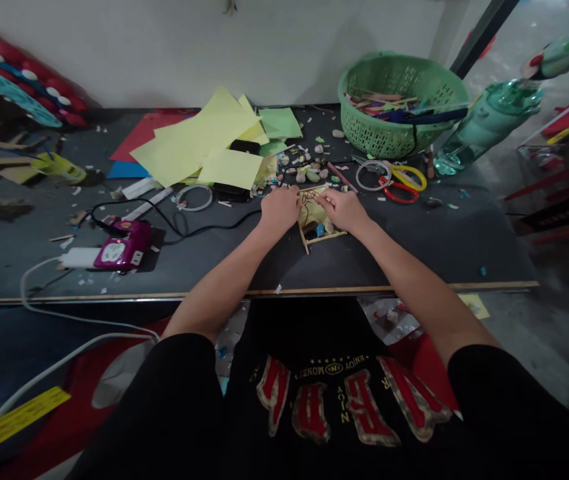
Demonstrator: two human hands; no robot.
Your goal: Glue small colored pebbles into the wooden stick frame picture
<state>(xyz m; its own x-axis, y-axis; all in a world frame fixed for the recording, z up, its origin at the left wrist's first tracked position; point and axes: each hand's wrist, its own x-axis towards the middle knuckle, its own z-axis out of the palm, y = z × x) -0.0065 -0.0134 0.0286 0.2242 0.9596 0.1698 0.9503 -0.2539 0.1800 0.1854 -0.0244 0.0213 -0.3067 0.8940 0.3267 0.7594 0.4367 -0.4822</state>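
Observation:
A small picture frame of thin wooden sticks (pixel 325 238) lies on the dark table between my hands. Its yellow backing carries a curly dark-red string (pixel 308 196), with a blue stone (pixel 320 230) and pale pebbles (pixel 329 225) along its lower part. My left hand (pixel 281 208) is closed at the upper left corner of the frame, its fingertips on the edge. From the right, my right hand (pixel 345 208) reaches over the frame, thumb and fingers pinched together at the string. Those fingers partly cover the upper right of the frame.
Behind my hands lie scattered pebbles (pixel 313 175), yellow paper sheets (pixel 204 137) and a tape roll (pixel 374 175). Scissors (pixel 407 183) and a green basket (pixel 399 127) are to the right, near a plastic bottle (pixel 484 127). A purple power adapter (pixel 124 247) with a black cable sits left.

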